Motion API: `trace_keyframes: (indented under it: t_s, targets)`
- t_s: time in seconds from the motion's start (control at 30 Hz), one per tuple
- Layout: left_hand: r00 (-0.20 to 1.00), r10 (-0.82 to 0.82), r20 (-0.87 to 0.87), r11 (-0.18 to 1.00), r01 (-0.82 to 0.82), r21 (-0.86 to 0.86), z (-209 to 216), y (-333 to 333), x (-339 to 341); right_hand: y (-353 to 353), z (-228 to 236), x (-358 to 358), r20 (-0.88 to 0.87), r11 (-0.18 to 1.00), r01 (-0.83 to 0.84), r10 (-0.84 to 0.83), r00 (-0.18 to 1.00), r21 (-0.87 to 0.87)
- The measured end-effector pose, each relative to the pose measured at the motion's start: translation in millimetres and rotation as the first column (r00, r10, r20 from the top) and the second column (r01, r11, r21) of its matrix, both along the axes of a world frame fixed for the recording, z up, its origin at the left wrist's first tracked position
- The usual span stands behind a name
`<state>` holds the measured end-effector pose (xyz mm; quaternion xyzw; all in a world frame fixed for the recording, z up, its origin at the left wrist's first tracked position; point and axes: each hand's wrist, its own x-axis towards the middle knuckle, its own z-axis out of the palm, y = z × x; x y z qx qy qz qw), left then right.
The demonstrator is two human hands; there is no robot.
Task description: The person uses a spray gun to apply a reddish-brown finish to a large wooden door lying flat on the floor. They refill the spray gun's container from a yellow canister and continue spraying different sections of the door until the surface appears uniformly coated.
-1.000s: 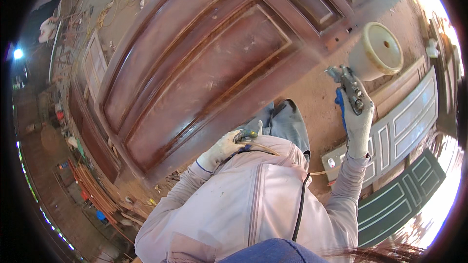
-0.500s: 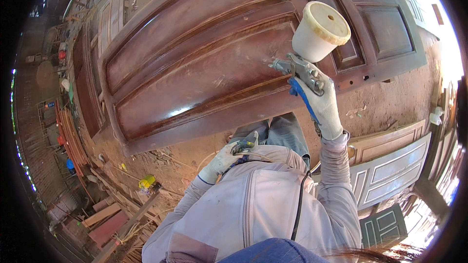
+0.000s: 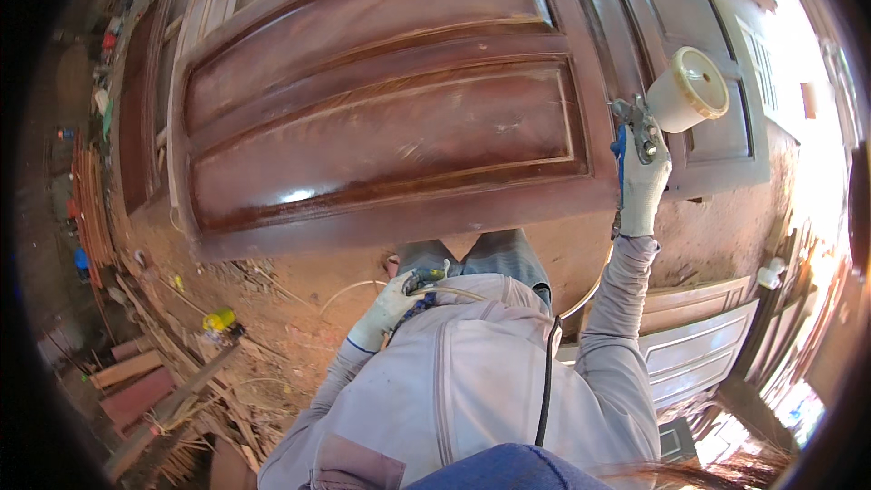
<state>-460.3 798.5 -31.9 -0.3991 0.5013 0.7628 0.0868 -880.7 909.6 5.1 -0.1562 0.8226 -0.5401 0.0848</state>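
Note:
A brown panelled wooden door (image 3: pixel 381 141) lies flat in front of me, glossy in places. Gloved in white and blue, my right hand (image 3: pixel 647 172) is wrapped round a metal spray gun (image 3: pixel 641 122) above the door's right part. A whitish cup with a round lid (image 3: pixel 687 91) sits on the gun and tilts to the right. Close to my waist, my left hand (image 3: pixel 396 301), also gloved, is closed around a thin pale hose (image 3: pixel 454 291). Part of the gun's trigger is hidden by my fingers.
More door panels (image 3: pixel 699 349) lean at the lower right. Wood scraps (image 3: pixel 136 381) and a yellow object (image 3: pixel 219 319) lie on the dirt floor at the left. Another dark panel (image 3: pixel 141 113) stands beyond the door's left end.
My right hand has carried the spray gun to the right, from over the lower panel toward the door's right end. My left hand still grips the hose near my waist.

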Motion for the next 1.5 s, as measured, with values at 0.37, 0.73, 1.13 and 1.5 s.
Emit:
trace_keyframes:
  t_s: [0.37, 0.73, 1.13, 1.5]
  targets:
    - [0.995, 0.103, -0.006, 0.991, -0.103, -0.087, -23.5, -69.5, 155.0, -150.7, -5.1, 152.3, 0.23, 0.968, -0.207, 0.236, 0.944, -0.141]
    - [0.895, 0.425, -0.137, 0.905, -0.422, 0.049, -16.6, -109.5, 275.3, -342.0, -13.1, 317.5, 0.32, 0.822, -0.518, 0.57, 0.757, -0.238]
    - [0.766, 0.642, -0.039, 0.763, -0.633, 0.127, -27.0, -91.1, 321.3, -530.5, -38.0, 475.8, 0.146, 0.573, -0.787, 0.819, 0.554, -0.227]
    - [0.779, 0.621, -0.087, 0.783, -0.613, 0.106, -37.6, -88.4, 301.4, -534.7, -26.6, 450.4, 0.243, 0.543, -0.773, 0.839, 0.487, -0.327]
